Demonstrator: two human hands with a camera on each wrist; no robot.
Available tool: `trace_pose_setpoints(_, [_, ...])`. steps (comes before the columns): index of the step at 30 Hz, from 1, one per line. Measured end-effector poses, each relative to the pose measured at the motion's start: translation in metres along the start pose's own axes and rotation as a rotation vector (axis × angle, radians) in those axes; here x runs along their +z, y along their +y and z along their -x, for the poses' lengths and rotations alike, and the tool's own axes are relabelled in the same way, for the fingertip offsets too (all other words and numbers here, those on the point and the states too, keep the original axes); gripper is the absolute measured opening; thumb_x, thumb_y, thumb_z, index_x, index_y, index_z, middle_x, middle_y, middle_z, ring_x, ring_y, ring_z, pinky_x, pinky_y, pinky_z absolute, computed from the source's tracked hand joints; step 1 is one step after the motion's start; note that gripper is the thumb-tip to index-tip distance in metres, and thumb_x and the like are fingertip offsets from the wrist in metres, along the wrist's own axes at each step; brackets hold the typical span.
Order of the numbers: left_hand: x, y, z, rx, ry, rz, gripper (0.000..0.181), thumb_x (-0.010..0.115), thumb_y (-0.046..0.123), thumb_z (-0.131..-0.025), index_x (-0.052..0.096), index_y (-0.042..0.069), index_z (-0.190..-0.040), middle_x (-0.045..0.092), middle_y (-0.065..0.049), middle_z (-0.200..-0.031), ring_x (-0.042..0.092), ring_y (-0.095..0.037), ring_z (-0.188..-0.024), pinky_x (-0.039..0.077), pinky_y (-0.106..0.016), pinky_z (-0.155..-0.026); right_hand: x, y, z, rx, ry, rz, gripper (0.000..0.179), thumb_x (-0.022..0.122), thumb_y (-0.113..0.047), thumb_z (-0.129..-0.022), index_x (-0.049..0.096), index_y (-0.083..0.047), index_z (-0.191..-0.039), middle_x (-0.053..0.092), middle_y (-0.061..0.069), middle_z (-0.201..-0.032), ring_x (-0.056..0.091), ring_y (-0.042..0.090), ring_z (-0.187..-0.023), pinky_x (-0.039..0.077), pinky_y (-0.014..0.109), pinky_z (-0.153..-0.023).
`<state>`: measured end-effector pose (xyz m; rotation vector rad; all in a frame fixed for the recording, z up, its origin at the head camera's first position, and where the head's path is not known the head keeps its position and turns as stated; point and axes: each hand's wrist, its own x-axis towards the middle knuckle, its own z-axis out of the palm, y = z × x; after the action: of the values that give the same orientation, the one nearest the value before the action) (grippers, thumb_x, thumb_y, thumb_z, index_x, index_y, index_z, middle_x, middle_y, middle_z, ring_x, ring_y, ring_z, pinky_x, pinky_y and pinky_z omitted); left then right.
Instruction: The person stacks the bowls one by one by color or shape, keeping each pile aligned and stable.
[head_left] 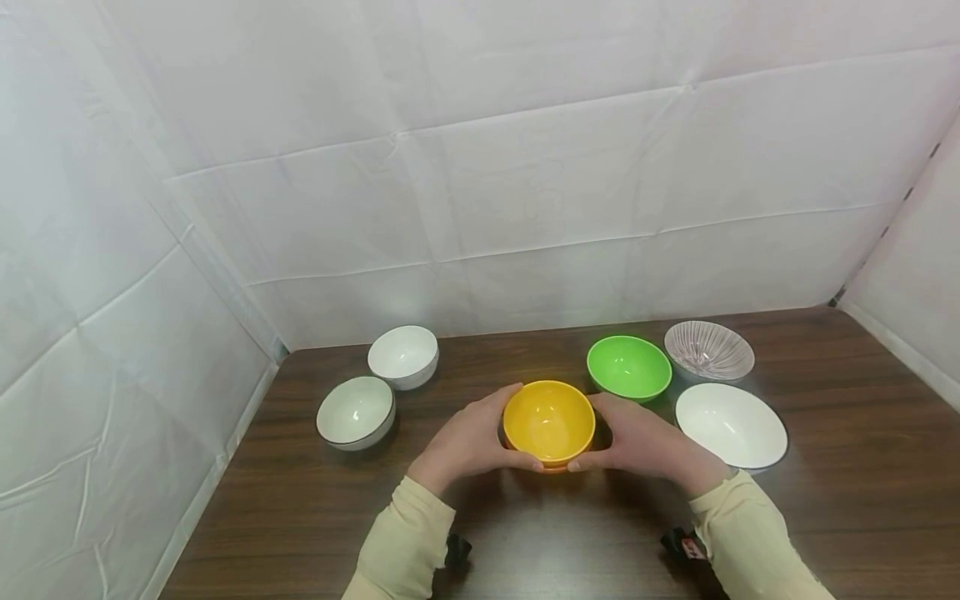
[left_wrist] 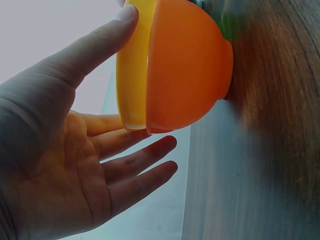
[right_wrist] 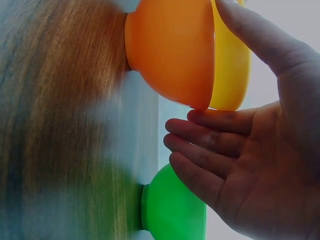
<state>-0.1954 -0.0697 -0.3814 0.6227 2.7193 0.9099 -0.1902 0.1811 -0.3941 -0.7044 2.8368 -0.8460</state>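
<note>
A yellow bowl [head_left: 549, 421] sits nested in an orange bowl [left_wrist: 187, 70], whose foot meets the wooden table in the wrist views. My left hand [head_left: 474, 435] grips the yellow bowl from the left, its thumb at the near side of the rim. On the opposite side my right hand [head_left: 643, 435] holds the same bowl, thumb in front and fingers beside it. In both wrist views the lower fingers are spread away from the bowls. Just beyond my right hand stands a green bowl [head_left: 628, 367].
A white bowl [head_left: 403, 357] and a pale dark-rimmed bowl [head_left: 356, 412] stand on the left. At right are a striped bowl [head_left: 708, 350] and a wide white dark-rimmed bowl [head_left: 731, 425]. White sheeting [head_left: 525, 183] walls the brown table [head_left: 862, 467] behind and at the sides.
</note>
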Motion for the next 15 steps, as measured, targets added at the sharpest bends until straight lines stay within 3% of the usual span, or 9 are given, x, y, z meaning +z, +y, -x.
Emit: trace_pose_setpoints(15, [0.0007,0.0002,0.0002,-0.001,-0.004,0.007,0.101,0.088,0.049,-0.069,0.039,0.015,-0.152,0.055,-0.003,-0.146,0.057,-0.023,-0.127,0.047,-0.047,-0.109,0.0023,0.001,-0.0005,-0.002,-0.005,0.01,0.083,0.083,-0.056,-0.072,0.058,-0.002,-0.13,0.067,0.008,-0.121,0.063,0.026,-0.111,0.05,0.054,-0.103])
